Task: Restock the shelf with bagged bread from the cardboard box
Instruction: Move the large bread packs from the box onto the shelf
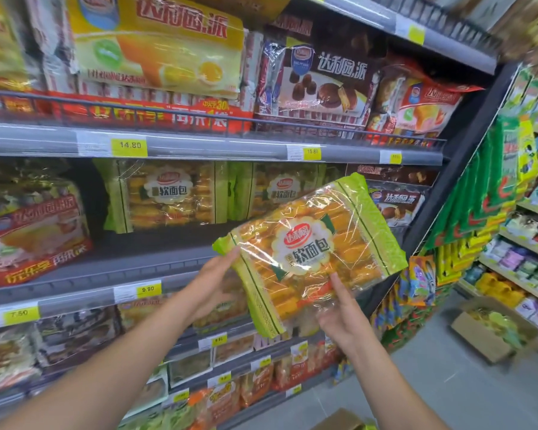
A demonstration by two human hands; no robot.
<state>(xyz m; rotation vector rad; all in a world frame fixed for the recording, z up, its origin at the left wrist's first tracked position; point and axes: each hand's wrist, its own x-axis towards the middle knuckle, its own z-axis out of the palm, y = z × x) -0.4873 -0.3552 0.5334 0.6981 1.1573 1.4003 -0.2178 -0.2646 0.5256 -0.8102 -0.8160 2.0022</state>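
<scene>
The bread bag [311, 252] is crinkly clear plastic with green ends and a scalloped white label, showing rows of golden rolls; it is held tilted in front of the shelf [156, 256]. The left hand [212, 285] grips its lower left edge, and the right hand [343, 311] holds the bottom with fingers on the film. 2 matching bags [165, 195] stand upright at the shelf's back. A cardboard box [485, 335] on the floor at right holds more green-edged bags.

A grocery shop: stocked shelves [199, 148], yellow price tags [129, 146], packaged snacks [320, 85].
</scene>
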